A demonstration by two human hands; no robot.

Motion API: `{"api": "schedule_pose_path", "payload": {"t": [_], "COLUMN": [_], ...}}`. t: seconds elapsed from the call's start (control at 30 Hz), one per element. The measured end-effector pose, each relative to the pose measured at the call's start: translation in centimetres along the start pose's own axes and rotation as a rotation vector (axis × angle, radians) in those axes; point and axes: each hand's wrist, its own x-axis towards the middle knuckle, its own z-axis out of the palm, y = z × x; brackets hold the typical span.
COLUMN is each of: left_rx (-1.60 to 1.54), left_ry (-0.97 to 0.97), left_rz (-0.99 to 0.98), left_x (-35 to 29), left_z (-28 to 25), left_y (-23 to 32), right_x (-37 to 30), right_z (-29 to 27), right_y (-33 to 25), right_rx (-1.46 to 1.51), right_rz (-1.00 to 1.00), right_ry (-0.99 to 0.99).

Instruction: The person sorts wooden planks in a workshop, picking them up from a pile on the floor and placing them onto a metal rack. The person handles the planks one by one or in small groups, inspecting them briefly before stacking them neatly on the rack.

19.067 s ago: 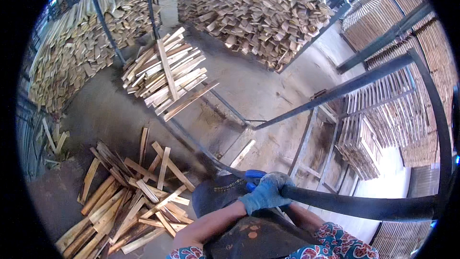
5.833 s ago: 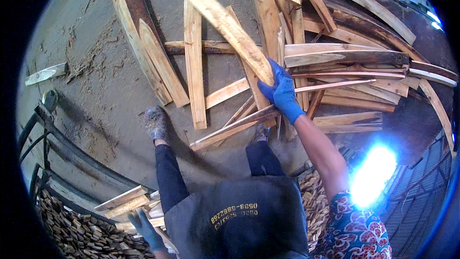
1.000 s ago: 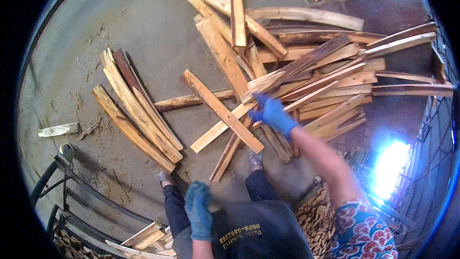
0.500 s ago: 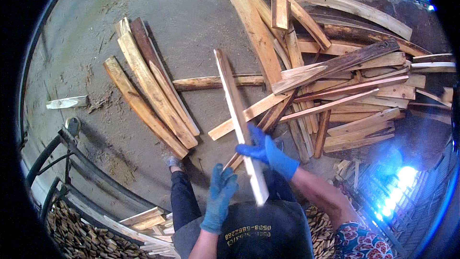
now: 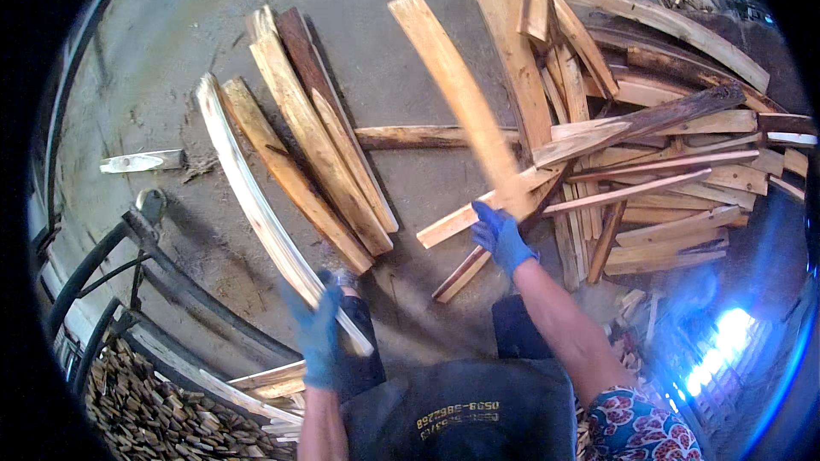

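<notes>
Left teal-gloved hand (image 5: 316,329) wraps a bowed, pale wooden strip (image 5: 243,179) near its lower end; right blue-gloved hand (image 5: 506,241) half-curls by a flat, tan wooden board (image 5: 460,90), grip unclear; holding off-centre could let the strip swing.

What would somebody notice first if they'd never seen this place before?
Probably the blue-gloved left hand, low and left of centre, holding a long pale board, while the right hand is at the lower end of a tan board. Next, perhaps, the big criss-cross heap of boards on the right, and the dazzling light below it.
</notes>
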Motion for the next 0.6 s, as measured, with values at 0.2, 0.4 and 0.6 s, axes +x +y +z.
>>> {"api": "schedule_pose_path", "payload": {"t": [0.2,0.4,0.6], "left_rx": [0.42,0.069,-0.173], "left_ry": [-0.129,-0.261,-0.341], "left_rz": [0.259,-0.003,-0.431], "left_x": [7.1,-2.5,-9.0], "left_z": [-0.6,1.4,5.1], "left_y": [-4.9,-4.6,-3.4], "right_x": [-0.2,1.5,2.4], "right_z": [2.4,1.1,2.3], "right_y": [6.4,3.7,-9.5], "right_rx": [0.568,-0.302,-1.362], "right_rz": [-0.035,-0.819,-0.9], "right_ry": [0.125,0.133,0.521]}}
